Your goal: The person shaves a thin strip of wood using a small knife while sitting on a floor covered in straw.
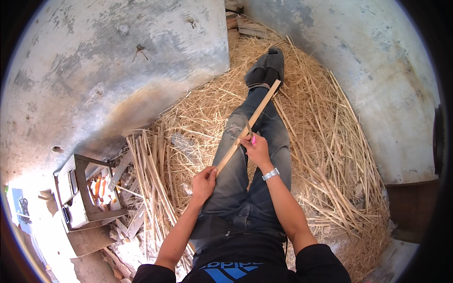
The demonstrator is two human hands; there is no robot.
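A long, flat strip of pale wood or bamboo [261, 109] lies slantwise over my outstretched legs, from my left thigh up toward my shoes. My left hand [204, 183] is closed on its near end, thumb and fingers pinching it. My right hand [257, 152], with a metal watch at the wrist, is closed around the pink handle of a knife [248, 126]. The narrow blade points away from me and crosses the strip about midway. Right fingertips touch the strip there; the exact contact of the edge is hidden.
Thin shavings [316, 113] cover the floor around my legs. Long split strips [155, 188] are heaped at my left, more at my right. A metal-framed box [89, 188] with orange pieces visible through it stands at left. Worn grey walls [141, 56] rise ahead and right.
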